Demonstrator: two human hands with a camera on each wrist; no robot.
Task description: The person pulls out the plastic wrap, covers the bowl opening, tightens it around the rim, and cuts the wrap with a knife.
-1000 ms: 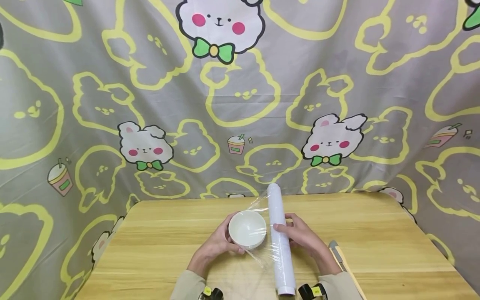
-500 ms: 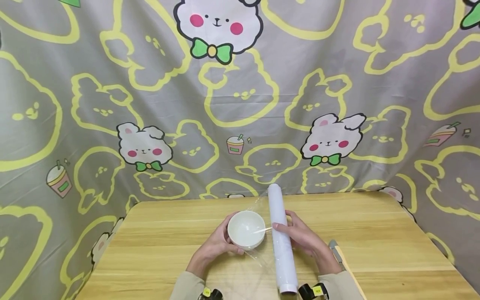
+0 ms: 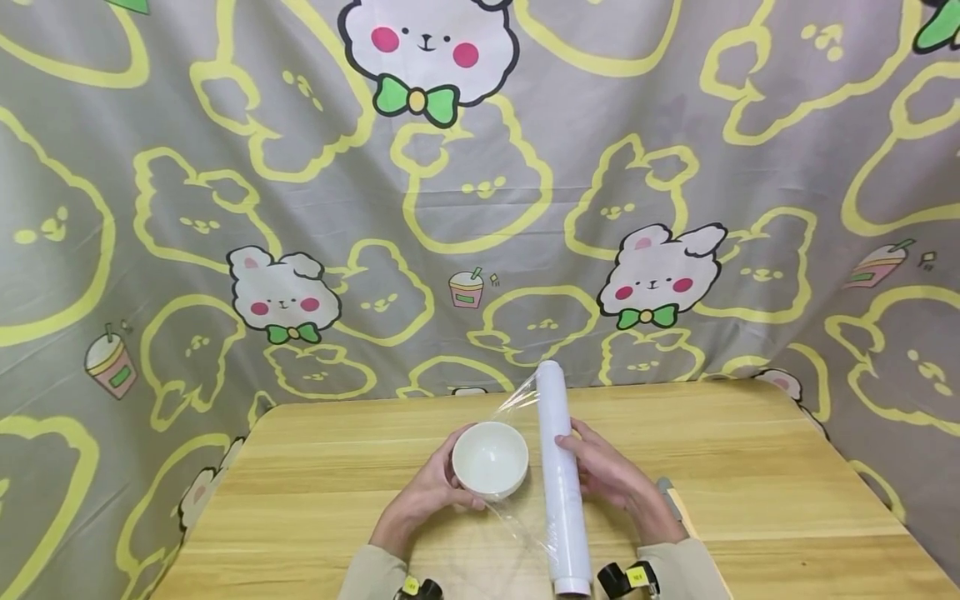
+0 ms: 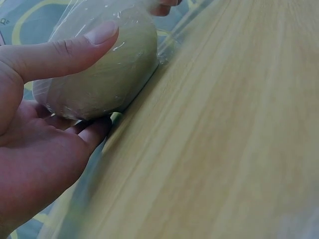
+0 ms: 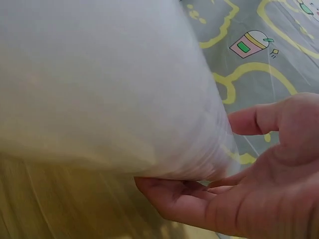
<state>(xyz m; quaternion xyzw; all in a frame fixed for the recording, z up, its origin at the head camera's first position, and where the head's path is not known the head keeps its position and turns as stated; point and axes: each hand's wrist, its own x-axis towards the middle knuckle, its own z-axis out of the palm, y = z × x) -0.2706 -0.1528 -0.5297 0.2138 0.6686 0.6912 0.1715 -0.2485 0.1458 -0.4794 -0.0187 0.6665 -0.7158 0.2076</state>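
A white bowl (image 3: 491,460) is gripped by my left hand (image 3: 427,493), thumb on the near side and fingers around its far left. Clear plastic wrap (image 4: 70,97) clings to the bowl's outside in the left wrist view. From there the film stretches across to a long roll of cling film (image 3: 562,483), which points away from me. My right hand (image 3: 611,468) holds the roll from its right side, with the thumb on top. In the right wrist view the fingers (image 5: 172,201) curl beneath the roll (image 5: 114,94).
A utility knife (image 3: 678,510) with a pale orange handle lies on the wooden table (image 3: 795,492), partly hidden by the right forearm. Behind the table's back edge hangs a grey cartoon-patterned curtain (image 3: 480,217).
The roll has tilted slightly, and the right thumb has shifted a little up along it. The film between bowl and roll looks tauter at its far edge. The left hand keeps its grip.
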